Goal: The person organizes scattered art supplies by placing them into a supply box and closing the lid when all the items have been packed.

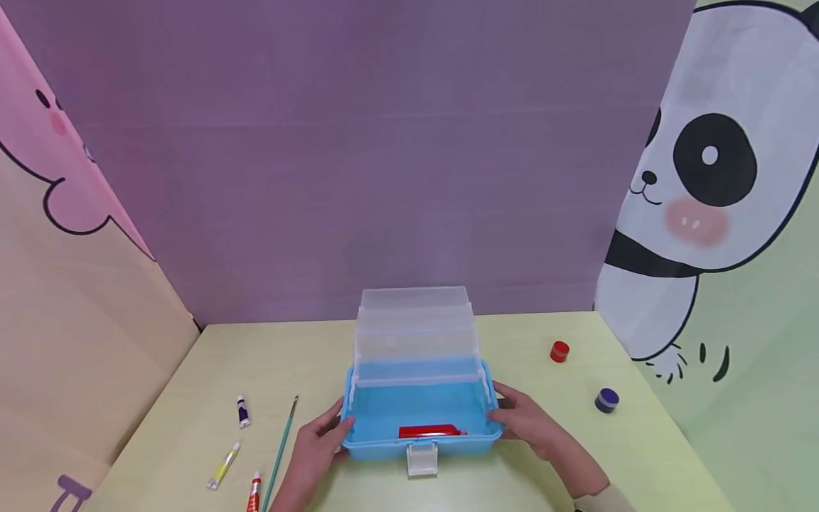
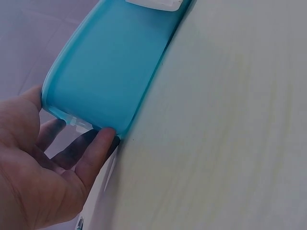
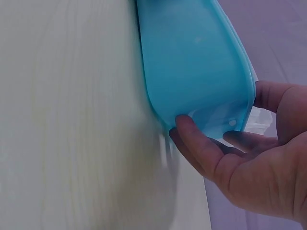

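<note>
A blue plastic box with a clear folding lid raised at its back stands in the middle of the table. My left hand grips its left end, thumb over the rim and fingers against the side wall. At the opposite end my right hand holds the box the same way. Inside, near the front wall, lies a red tube. A white latch hangs from the box's front. Both wrist views show fingertips touching the lower part of the box's end walls.
On the left of the table lie a purple-labelled paint tube, a yellow tube, a red-and-white tube and a teal paintbrush. To the right stand a red jar and a dark blue jar.
</note>
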A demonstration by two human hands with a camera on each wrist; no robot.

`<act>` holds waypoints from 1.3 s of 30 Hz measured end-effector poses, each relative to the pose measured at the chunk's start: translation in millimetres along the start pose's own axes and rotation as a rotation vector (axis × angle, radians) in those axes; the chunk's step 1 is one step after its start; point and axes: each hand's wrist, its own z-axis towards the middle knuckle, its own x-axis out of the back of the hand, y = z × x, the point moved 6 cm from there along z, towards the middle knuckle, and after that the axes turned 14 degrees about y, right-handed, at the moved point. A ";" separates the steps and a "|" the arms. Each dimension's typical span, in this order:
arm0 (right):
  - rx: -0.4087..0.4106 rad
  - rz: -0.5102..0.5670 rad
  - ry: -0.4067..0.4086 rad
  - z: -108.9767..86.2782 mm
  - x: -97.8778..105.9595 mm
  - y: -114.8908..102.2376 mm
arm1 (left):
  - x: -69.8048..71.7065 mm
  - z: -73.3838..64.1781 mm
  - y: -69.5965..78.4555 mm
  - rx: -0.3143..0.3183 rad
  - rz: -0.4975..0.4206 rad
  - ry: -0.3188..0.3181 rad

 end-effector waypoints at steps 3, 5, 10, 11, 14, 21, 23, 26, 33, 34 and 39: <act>0.009 0.001 -0.009 0.2 -0.1 -0.1 | 0.2 -0.2 2.3 -0.017 -0.003 0.001; 0.012 0.005 -0.010 0.2 0.0 0.0 | 0.8 -0.9 4.1 -0.029 -0.009 0.005; 0.017 0.012 -0.020 -0.4 0.3 -0.6 | 4.8 -5.3 9.2 -0.053 -0.009 0.018; 0.015 0.011 -0.023 -0.8 -0.2 -0.4 | 7.7 -7.5 9.8 -0.059 0.001 0.024; 0.009 0.007 -0.027 -2.1 -1.1 0.9 | 18.4 -14.6 13.4 -0.073 0.030 0.043; 0.019 0.017 -0.012 -2.7 1.1 0.4 | 55.2 -25.5 29.0 -0.156 0.075 0.090; 0.027 0.019 -0.016 -2.2 1.1 -0.2 | 68.4 -28.3 34.2 -0.174 0.112 0.112; 0.029 0.025 -0.019 -0.3 0.0 0.5 | 90.2 -29.6 39.8 -0.205 0.179 0.151; 0.017 0.034 -0.014 0.1 -0.1 0.7 | 145.8 -22.4 44.8 -0.279 0.481 0.309; 0.018 0.035 -0.012 -0.1 0.4 0.9 | 152.9 -21.9 44.9 -0.285 0.535 0.320; 0.011 0.034 -0.013 0.1 1.4 4.3 | 177.4 -17.9 46.0 -0.294 0.737 0.288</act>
